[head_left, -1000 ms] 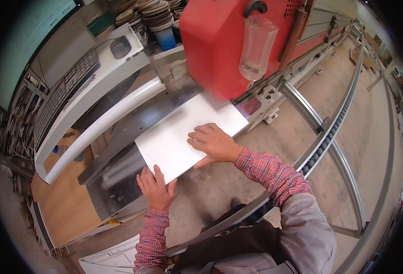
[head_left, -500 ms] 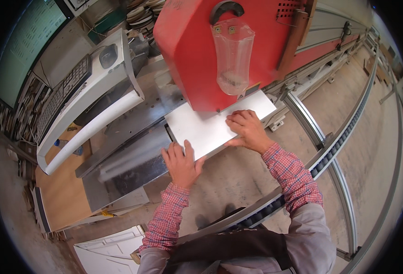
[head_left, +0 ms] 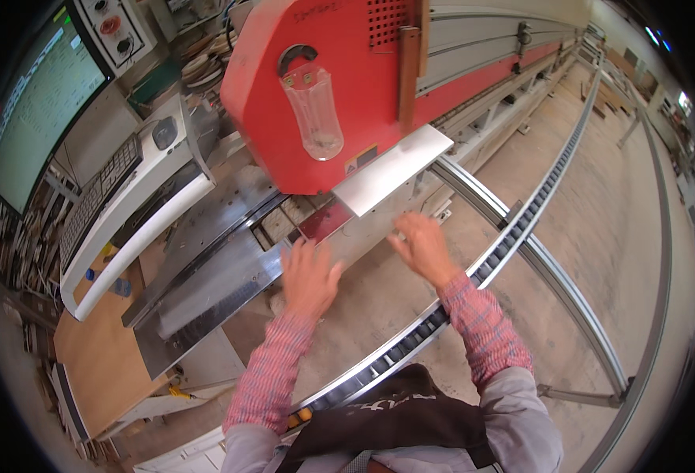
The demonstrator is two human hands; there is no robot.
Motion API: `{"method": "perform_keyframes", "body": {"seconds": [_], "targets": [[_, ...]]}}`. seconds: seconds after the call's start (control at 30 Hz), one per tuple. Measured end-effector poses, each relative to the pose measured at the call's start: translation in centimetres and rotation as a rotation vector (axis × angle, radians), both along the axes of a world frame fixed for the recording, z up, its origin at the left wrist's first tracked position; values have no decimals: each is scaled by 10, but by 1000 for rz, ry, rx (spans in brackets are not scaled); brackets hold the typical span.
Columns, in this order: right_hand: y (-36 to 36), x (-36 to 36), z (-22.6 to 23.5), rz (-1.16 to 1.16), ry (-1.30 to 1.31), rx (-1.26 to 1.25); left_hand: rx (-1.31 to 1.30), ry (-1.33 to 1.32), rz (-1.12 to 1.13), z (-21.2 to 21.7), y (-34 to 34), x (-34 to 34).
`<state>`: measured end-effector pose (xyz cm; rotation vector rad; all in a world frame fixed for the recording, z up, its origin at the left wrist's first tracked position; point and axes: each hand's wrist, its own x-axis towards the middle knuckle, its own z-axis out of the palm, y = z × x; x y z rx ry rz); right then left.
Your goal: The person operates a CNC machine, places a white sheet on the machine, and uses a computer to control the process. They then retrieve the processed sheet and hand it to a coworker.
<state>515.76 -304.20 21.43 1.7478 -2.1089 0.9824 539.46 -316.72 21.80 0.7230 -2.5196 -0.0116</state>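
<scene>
A white rectangular panel (head_left: 395,169) lies under the lower edge of a large red machine housing (head_left: 261,118), sticking out toward the right. My right hand (head_left: 425,246) hovers nearer to me than the panel and apart from it, fingers loosely bent and holding nothing. Over the end of a shiny metal table (head_left: 213,272) is my left hand (head_left: 310,276), its fingers spread and a little blurred; whether the fingertips touch the metal I cannot tell. Between that table and the panel, a slot with a dark red strip (head_left: 324,222) shows. A clear plastic pouch (head_left: 314,118) hangs on the housing.
At left stand a monitor (head_left: 44,102) and a white shelf with a keyboard (head_left: 103,201) and mouse (head_left: 164,134). A curved rail with a black cable chain (head_left: 410,339) crosses in front of me. Metal rails (head_left: 552,288) run along the floor at right.
The white panel has slid away to the right along the housing, uncovering the slot. Both hands have come off it. The view has shifted, showing more of the machine's far length.
</scene>
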Motion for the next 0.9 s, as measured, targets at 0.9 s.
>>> {"method": "perform_keyframes", "body": {"seconds": [0.9], "targets": [[102,104,-37,-191,-160,65,-275,95,762,-78,-73,321]]}}
